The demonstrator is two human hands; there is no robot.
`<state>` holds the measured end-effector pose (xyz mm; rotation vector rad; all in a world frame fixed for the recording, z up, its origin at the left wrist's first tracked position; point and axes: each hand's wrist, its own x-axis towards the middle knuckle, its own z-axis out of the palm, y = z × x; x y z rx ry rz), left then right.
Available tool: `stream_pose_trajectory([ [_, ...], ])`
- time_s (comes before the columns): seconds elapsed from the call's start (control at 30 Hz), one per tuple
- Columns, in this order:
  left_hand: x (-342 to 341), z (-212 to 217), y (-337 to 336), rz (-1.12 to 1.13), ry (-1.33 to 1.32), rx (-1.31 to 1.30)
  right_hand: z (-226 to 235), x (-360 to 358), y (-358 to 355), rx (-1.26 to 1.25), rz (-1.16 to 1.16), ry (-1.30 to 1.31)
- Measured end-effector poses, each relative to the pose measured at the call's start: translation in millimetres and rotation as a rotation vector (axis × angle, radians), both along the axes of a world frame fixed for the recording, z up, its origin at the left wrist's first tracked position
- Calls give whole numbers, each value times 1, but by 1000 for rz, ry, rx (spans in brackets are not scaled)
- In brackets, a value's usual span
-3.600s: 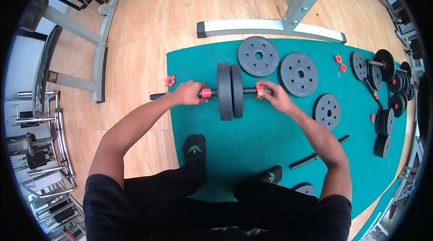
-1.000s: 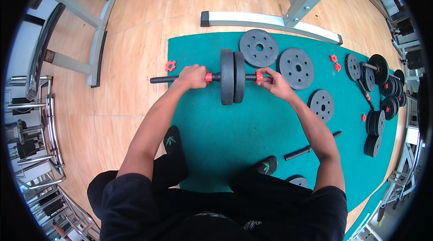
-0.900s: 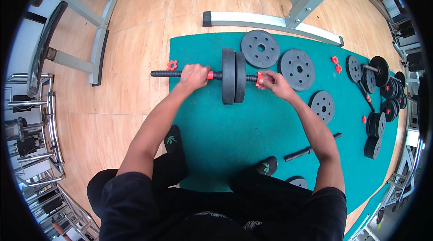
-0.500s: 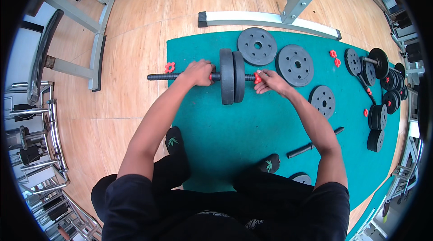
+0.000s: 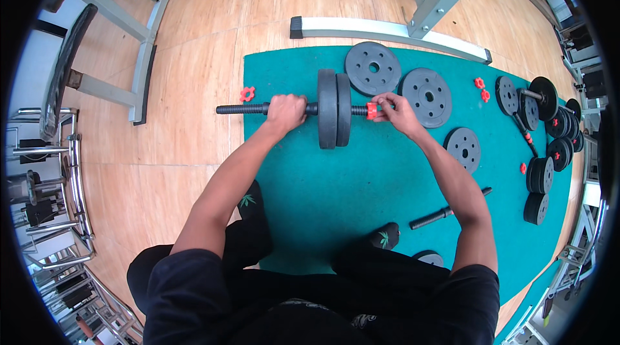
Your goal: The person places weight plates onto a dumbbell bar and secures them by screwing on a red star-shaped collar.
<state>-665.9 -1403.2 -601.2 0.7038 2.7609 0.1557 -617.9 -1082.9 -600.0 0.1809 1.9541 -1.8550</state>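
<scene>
- Wood-look floor (image 5: 200,29) surrounded a green mat (image 5: 323,196); a pale metal machine frame (image 5: 381,30) stood beyond its far edge.
- Adjustable dumbbell (image 5: 327,109): located over the mat in front of the person, bar roughly level and crosswise, its left threaded end (image 5: 236,109) reaching past the mat's left edge. Two dark plates sat upright side by side on the bar. Contact between plates and mat could not be told.
- Handling (judged): likely heavy and rigid, with the load gathered at the plates and apt to tip that way; best held on the central grip, close to the plates. Red star nut (image 5: 371,111), on the right threaded end and apart from the plates, looked light and stiff; its lobes offered purchase for fingertips.
- Left hand (image 5: 287,111): back uppermost, fingers closed around the grip just left of the plates; fingertips hidden.
- Right hand (image 5: 394,112): approached from the outer end, thumb and fingers pinching the star nut; exact thumb contact unclear.
- Both forearms angled forward and inward, elbows bent outward.
- Nearby: loose red star nut (image 5: 247,94) at left; flat grey plates (image 5: 425,97) beyond the right hand; spare threaded bar (image 5: 433,218) near the right forearm.
</scene>
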Motion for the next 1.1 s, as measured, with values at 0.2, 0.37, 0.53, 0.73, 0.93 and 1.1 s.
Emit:
stream_pose_trajectory([
  [0.2, -8, 6, -12, -32, -136, 22, 18, 15, -14, 277, 273, 334],
  [0.37, -18, 15, -6, -52, -169, -40, 0, 18, -15, 341, 235, 242],
  [0.53, -1, 7, -3, 31, -126, -12, 8, 7, -13, 406, 265, 328],
  [0.73, -16, 16, -6, -32, -267, -64, 1, 20, -17, 418, 240, 498],
  [0.93, -30, -3, -17, -49, -564, -8, 1, 16, -22, 448, 272, 843],
  [1.1, -27, -11, -25, -65, -458, -1, 17, 18, -33, 444, 210, 652],
])
